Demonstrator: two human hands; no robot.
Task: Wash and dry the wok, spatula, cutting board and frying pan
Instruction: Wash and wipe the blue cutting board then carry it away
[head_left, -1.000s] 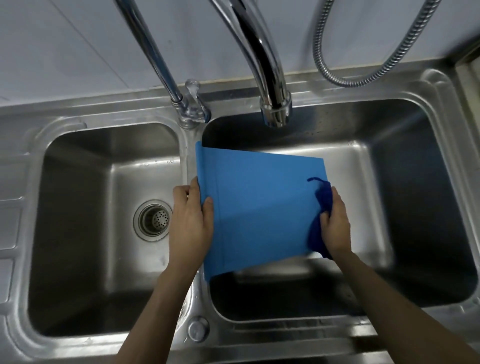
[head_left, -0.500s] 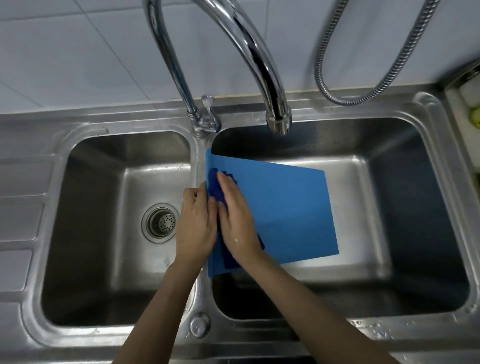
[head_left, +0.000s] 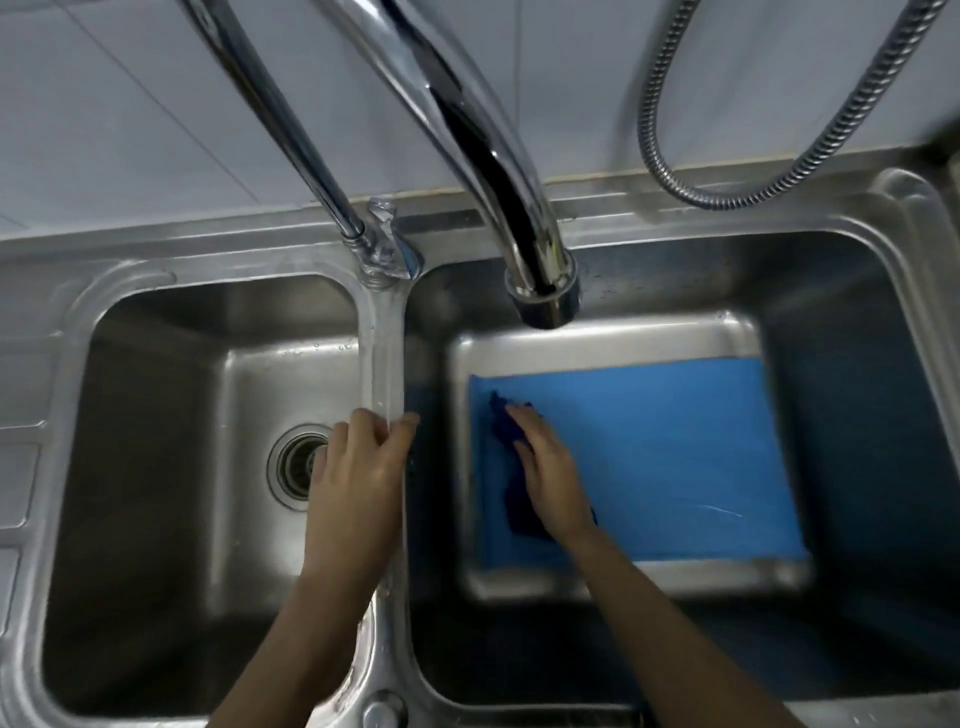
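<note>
One cutting board (head_left: 675, 457) flat under right hand (head_left: 550, 467), dark cloth (head_left: 511, 467) between

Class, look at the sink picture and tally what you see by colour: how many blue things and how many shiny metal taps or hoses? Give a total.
Blue: 2, the cutting board and the darker cloth
Shiny metal: 3, the thin tap, the thick spout and the ribbed hose
Total: 5
</note>
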